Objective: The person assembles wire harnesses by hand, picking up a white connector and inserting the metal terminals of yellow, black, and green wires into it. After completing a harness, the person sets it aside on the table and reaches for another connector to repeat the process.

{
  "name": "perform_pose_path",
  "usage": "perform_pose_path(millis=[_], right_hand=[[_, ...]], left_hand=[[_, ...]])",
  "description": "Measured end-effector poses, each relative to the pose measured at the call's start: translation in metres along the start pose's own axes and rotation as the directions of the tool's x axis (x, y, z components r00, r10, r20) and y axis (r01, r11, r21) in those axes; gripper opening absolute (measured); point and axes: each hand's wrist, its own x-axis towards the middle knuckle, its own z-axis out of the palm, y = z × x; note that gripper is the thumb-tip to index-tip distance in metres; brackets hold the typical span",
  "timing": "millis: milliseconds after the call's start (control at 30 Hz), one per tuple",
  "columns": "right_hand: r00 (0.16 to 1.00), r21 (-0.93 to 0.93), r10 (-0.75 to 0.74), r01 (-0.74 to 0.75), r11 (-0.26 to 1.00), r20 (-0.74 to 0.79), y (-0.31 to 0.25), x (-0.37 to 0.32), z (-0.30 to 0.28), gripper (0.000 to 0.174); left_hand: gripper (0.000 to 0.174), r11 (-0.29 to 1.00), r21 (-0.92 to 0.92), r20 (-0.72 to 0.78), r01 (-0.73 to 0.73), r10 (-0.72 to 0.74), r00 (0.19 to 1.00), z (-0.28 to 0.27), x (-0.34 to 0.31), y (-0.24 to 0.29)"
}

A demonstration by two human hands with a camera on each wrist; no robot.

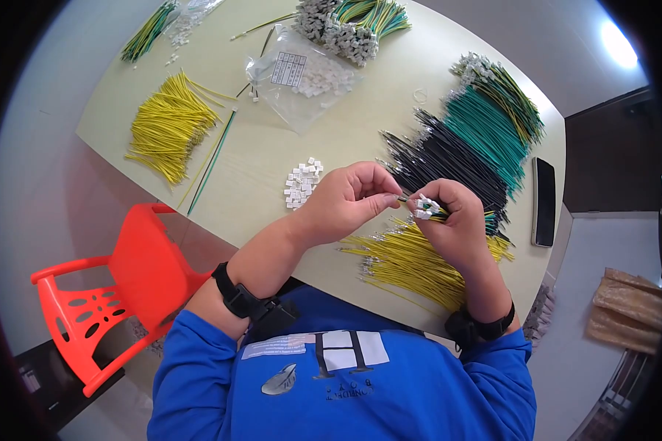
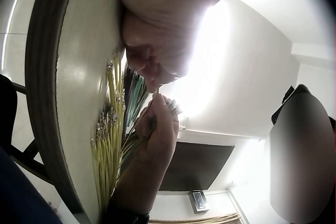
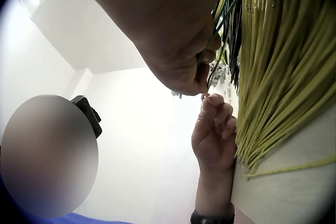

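In front of the chest, both hands meet over the table. My left hand (image 1: 353, 200) pinches the end of a thin wire (image 1: 402, 198) between thumb and forefinger. Curled round a small bunch of wires is my right hand (image 1: 456, 224); white plug connectors (image 1: 425, 208) stick out of the top of its grip. In the right wrist view, green and dark wires (image 3: 231, 8) trail from this hand (image 3: 184, 58), and its fingertips come right up to the left fingertips. Loose white connector housings (image 1: 301, 182) lie on the table beside the left forearm.
Yellow wires (image 1: 412, 264) lie under the right hand, with black wires (image 1: 449, 165) and green wires (image 1: 485, 128) beyond. Another yellow pile (image 1: 169, 125) is at left. A bag of connectors (image 1: 301, 77), a phone (image 1: 543, 202) and a red chair (image 1: 143, 264) are around.
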Motion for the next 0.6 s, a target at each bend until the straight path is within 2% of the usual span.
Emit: perform_pose_path(millis=[167, 300, 400, 533, 600], right_hand=[[0.998, 0.025, 0.057, -0.058, 0.998, 0.018, -0.0014, -0.0015, 0.0014, 0.009], [0.999, -0.008, -0.013, 0.013, 1.000, 0.040, -0.0011, -0.0012, 0.0009, 0.009], [0.998, -0.018, -0.045, 0.046, 0.999, 0.045, 0.0016, -0.0017, 0.0026, 0.010], [0.999, -0.015, 0.006, -0.006, 1.000, 0.050, -0.0009, -0.0014, 0.0015, 0.009], [0.999, -0.021, 0.007, -0.006, 1.000, 0.046, -0.0013, -0.0018, 0.0019, 0.010]], left_hand=[[0.012, 0.999, 0.039, 0.019, -0.002, 0.001, 1.000, -0.0006, 0.0011, -0.0032], [0.011, 0.999, 0.023, -0.012, -0.035, 0.035, 0.999, 0.0018, 0.0012, -0.0049], [0.009, 0.993, 0.093, -0.022, -0.066, 0.068, 0.997, 0.0012, 0.0012, -0.0065], [0.011, 0.982, 0.191, 0.024, -0.010, 0.006, 1.000, -0.0018, -0.0017, 0.0000], [0.011, 0.984, 0.180, 0.025, -0.007, 0.003, 1.000, -0.0022, -0.0018, -0.0007]])
